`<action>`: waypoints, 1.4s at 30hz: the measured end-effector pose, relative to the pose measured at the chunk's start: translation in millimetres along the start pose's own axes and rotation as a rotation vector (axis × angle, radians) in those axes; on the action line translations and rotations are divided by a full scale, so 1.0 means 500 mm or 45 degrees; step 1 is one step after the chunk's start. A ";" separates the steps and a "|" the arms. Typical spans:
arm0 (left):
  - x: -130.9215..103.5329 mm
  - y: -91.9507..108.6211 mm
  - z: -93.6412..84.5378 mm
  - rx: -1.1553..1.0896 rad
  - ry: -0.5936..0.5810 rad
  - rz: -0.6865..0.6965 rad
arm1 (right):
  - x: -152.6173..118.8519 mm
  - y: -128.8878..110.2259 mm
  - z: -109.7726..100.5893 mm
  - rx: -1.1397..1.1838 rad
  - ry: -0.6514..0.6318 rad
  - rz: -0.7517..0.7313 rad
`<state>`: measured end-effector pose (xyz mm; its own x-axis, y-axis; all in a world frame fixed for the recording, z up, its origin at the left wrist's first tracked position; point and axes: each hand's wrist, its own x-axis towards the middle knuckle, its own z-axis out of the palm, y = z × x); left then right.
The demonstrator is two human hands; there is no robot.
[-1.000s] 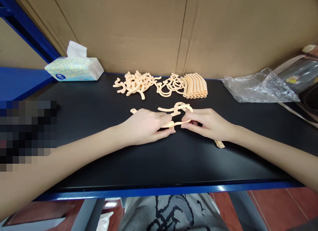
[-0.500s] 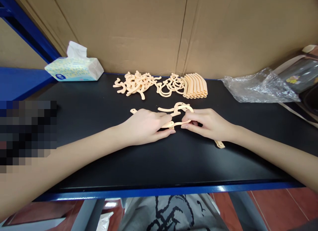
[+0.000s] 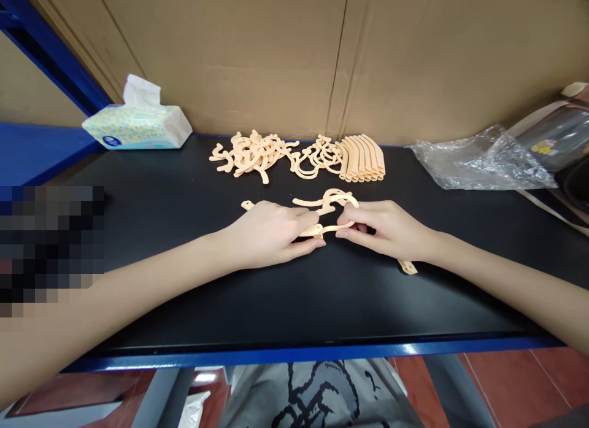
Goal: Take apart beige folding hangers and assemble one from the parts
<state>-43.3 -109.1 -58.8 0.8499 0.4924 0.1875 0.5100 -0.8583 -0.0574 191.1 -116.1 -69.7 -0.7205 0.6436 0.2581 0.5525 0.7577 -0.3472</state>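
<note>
Pinched between the thumb and fingers of my left hand (image 3: 269, 234) is a beige plastic hanger arm (image 3: 313, 231), its holed end sticking out to the right. My right hand (image 3: 396, 231) grips a curved beige hanger hook (image 3: 353, 202), whose straight end meets that arm's tip. Whether the two are joined I cannot tell. Just beyond my fingers lies another beige piece (image 3: 306, 202), partly overlapped by the hook. The holed end of a further beige arm (image 3: 407, 268) shows from under my right hand, and another beige end (image 3: 247, 205) peeks out behind my left hand.
At the back of the black table (image 3: 294, 305) lie a loose heap of beige pieces (image 3: 257, 155), several hooks (image 3: 306, 170) and a neat stack of hanger arms (image 3: 363, 161). A tissue pack (image 3: 138, 127) stands back left; a clear plastic bag (image 3: 483, 161) lies right. Cardboard (image 3: 257, 59) stands behind.
</note>
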 end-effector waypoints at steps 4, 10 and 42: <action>0.000 0.000 0.001 0.005 0.004 -0.004 | -0.001 -0.001 0.000 -0.005 -0.007 0.011; 0.000 0.001 0.001 0.009 0.005 0.001 | 0.001 -0.002 0.001 -0.011 -0.008 0.016; 0.000 0.000 -0.001 0.001 -0.002 0.002 | 0.000 -0.003 0.000 -0.015 -0.024 0.025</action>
<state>-43.3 -109.3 -58.4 0.8509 0.4912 0.1862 0.5087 -0.8590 -0.0587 190.6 -117.2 -69.0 -0.7171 0.6563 0.2345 0.5715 0.7463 -0.3412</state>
